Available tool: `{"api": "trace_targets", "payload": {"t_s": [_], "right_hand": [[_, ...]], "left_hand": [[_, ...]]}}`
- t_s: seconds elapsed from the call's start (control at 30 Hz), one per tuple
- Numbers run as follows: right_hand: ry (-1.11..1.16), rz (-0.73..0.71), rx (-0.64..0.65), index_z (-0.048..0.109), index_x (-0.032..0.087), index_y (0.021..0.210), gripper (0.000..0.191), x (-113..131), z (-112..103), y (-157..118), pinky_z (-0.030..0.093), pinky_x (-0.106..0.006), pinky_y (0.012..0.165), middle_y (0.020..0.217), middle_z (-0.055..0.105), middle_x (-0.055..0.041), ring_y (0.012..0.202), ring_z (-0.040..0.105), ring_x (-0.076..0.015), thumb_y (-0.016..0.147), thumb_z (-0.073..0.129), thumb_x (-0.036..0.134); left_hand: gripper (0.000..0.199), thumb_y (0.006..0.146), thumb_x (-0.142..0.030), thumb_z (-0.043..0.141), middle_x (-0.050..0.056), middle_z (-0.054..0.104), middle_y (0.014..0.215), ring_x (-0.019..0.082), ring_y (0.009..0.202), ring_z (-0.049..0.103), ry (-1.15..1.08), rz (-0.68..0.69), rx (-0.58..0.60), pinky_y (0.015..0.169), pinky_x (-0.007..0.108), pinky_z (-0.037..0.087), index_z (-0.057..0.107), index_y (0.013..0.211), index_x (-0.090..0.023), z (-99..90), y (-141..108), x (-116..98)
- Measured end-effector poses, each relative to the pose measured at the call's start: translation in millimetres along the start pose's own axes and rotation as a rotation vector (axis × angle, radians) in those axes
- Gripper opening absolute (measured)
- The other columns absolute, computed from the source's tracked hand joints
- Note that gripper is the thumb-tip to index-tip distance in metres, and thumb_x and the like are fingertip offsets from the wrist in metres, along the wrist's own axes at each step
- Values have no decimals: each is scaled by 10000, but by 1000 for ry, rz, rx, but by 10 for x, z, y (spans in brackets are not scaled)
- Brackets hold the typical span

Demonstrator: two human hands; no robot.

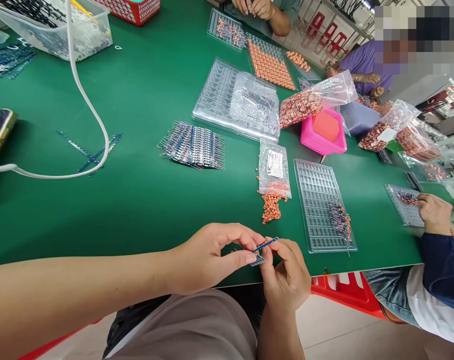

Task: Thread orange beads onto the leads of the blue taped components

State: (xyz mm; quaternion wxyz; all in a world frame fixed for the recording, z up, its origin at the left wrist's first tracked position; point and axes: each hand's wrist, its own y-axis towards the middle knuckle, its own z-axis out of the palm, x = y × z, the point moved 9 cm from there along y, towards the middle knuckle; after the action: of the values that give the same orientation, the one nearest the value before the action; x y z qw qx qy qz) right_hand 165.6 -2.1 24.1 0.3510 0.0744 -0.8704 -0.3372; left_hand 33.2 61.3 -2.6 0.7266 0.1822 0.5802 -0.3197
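Just nearer us than the orange rings (272,209), our left hand (227,257) grips blue strips (266,244), our right hand (287,272) pinching their end; we're probably mid-fitting, which calls for steady alignment next.

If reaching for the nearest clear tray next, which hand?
Likely the right hand: it's nearer the clear plastic tray, with the left hand farther over. Both are busy at a blue strip.
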Motion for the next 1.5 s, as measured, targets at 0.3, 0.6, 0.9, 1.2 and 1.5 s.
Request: {"api": "trace_targets", "payload": {"t_s": [0.3, 0.6, 0.9, 1.2, 1.5], "right_hand": [[220, 155, 50, 714, 232, 991, 197, -141, 3, 6, 489, -279, 549, 808, 686, -20, 705, 631, -157, 887, 662, 74], [266, 164, 90, 724, 235, 1008, 200, -145, 22, 5, 484, -282, 554, 797, 688, -14, 702, 634, -160, 885, 669, 86], [270, 162, 96, 724, 240, 1023, 217, -146, 28, 3, 489, -287, 565, 809, 692, -20, 711, 634, -164, 887, 673, 79], [287, 177, 92, 732, 243, 1011, 217, -150, 31, 15, 485, -280, 547, 796, 688, -14, 690, 630, -157, 884, 669, 79], [253, 179, 102, 731, 241, 993, 177, -153, 40, 7, 496, -288, 550, 789, 691, -18, 688, 640, -162, 893, 670, 108]], "left_hand": [[225, 856, -356, 679, 58, 727, 904, 206, 873, 656, -25, -244, -101, 862, 359, 517, 710, 928, -145, -69, 18, 200], [193, 818, -354, 712, 11, 683, 825, 164, 789, 613, -47, -251, -141, 775, 288, 489, 716, 860, -165, -79, 24, 207], [197, 823, -362, 709, 15, 682, 823, 173, 788, 620, -26, -242, -142, 784, 304, 505, 723, 863, -170, -90, 31, 220], [172, 812, -341, 704, 4, 670, 806, 167, 782, 613, -38, -265, -141, 775, 296, 491, 711, 842, -172, -91, 31, 194], [172, 814, -340, 706, 7, 677, 803, 165, 771, 617, -33, -246, -139, 757, 291, 504, 722, 846, -173, -86, 29, 208]]}}
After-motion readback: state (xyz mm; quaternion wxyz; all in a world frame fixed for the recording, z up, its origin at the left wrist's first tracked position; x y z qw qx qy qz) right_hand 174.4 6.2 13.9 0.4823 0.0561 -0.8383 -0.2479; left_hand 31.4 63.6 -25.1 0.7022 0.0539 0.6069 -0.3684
